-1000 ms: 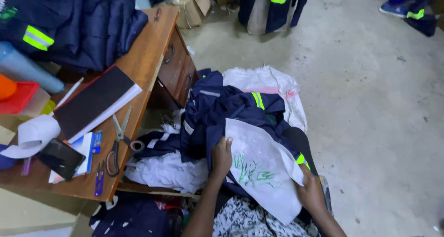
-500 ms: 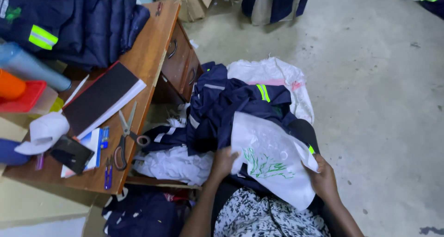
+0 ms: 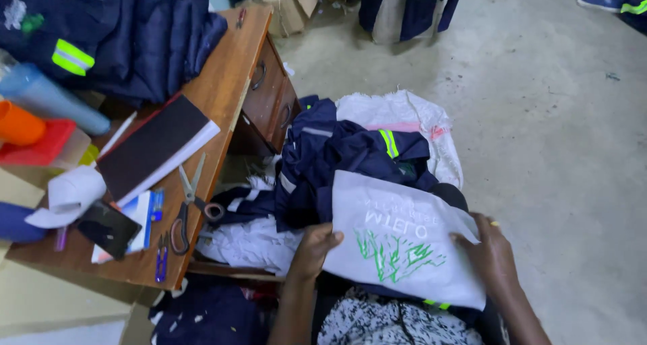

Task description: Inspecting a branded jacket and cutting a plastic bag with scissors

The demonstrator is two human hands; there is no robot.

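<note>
My left hand [image 3: 311, 251] grips the left edge of a white sheet [image 3: 397, 247] printed with a green design and pale lettering. My right hand [image 3: 490, 254] holds the sheet's right edge. The sheet lies flat on a dark navy garment [image 3: 337, 160] with yellow-green reflective strips, heaped over my lap. Under the heap a white woven sack [image 3: 411, 116] spreads on the floor. A black-and-white patterned cloth [image 3: 377, 321] shows below the sheet, near my body.
A wooden desk [image 3: 222, 96] with drawers stands to my left, carrying scissors [image 3: 187, 207], a black notebook [image 3: 151, 146], a dark phone [image 3: 108, 227], a white tape roll [image 3: 67, 193], an orange cup [image 3: 17, 124] and folded navy garments [image 3: 114, 28]. Concrete floor [image 3: 552, 116] lies right; more garments hang at the back.
The view has shifted a little closer over the lap. Both hands stay on the white sheet, which now lies flatter across the navy garment.
</note>
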